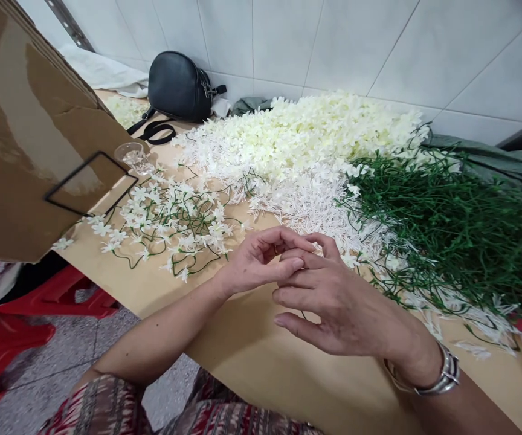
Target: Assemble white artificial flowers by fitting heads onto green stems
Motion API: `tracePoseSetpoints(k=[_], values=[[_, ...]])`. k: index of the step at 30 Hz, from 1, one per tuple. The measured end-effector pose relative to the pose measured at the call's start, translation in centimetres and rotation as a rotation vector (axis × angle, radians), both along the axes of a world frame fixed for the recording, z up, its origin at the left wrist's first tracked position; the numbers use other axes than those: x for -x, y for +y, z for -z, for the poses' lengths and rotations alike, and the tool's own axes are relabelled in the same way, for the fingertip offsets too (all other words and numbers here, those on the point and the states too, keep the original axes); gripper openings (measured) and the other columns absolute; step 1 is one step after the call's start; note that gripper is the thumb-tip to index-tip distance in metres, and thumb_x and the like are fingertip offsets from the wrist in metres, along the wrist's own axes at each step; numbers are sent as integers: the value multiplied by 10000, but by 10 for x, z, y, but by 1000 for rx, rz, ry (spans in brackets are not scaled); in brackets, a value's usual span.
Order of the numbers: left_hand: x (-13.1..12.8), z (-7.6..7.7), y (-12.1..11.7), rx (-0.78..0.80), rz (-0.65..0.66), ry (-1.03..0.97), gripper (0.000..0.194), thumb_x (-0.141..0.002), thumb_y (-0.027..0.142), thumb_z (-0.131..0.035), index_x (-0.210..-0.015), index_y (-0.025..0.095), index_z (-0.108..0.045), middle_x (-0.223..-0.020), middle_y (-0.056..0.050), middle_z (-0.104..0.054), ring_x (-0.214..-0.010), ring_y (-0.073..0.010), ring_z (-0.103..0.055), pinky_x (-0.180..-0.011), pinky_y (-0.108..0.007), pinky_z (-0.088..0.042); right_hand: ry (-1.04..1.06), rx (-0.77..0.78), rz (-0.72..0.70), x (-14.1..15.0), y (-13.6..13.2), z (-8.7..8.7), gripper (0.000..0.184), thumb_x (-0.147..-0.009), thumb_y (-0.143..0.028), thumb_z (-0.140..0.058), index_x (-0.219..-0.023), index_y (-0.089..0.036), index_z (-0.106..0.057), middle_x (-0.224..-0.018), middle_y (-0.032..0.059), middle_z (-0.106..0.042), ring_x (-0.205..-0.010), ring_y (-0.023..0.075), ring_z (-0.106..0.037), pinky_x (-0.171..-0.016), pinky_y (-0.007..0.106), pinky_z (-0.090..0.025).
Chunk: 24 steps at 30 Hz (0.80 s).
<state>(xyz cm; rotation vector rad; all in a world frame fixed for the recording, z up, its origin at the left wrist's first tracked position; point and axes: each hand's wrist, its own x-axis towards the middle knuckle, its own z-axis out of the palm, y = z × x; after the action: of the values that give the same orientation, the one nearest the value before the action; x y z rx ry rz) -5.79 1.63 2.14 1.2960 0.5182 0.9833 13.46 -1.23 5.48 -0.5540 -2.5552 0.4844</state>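
My left hand (267, 257) and my right hand (328, 296) meet above the front of the table, fingertips against fingertips. The thumb and fingers of my left hand are pinched together at the fingers of my right hand, which are curled. What they hold is mostly hidden; a short bit of thin green stem shows below my right fingers. Behind the hands spreads a pile of white thread-like flower pieces (299, 196). To the left lie white artificial flowers on green stems (170, 214). On the right is a heap of green plastic stems (460, 223).
Cream petals (324, 133) are heaped along the tiled wall. A black bag (179, 86) stands at the back. A clear plastic cup (134, 158) lies beside a black wire frame (91, 181) and a large cardboard box (29, 133). Red stools (61, 293) stand at left.
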Motion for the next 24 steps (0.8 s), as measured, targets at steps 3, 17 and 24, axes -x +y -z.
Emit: tracePoseSetpoints(k=[3,17,24], values=[[-1,1,-2,-45,-30,42,220,-921,382,-815,-1035,195,-789,-975,-45,-762,-800,-90,-658,-745,-190,-523,-66,112,-25,-4,-2,-7,301,-1046,-359,-623,-787,-206,-601,-803,-19,-645,-1007,199,-587,-1171,479,-215],[-3,1,-2,-122,-42,111,245,-899,385,-824,-993,170,-750,-906,-44,-725,-762,-103,-636,-702,-203,-522,-205,394,-55,-19,-6,-23,219,-1042,-394,-622,-905,-232,-671,-929,-20,-710,-1075,205,-654,-1278,627,-30],[-4,1,-2,-12,9,14,257,-886,355,-850,-942,158,-695,-768,2,-645,-651,-69,-559,-633,-184,-468,-122,366,-80,-19,-4,-25,238,-1043,-412,-639,-899,-231,-695,-876,-23,-719,-1090,192,-666,-1295,558,-74]])
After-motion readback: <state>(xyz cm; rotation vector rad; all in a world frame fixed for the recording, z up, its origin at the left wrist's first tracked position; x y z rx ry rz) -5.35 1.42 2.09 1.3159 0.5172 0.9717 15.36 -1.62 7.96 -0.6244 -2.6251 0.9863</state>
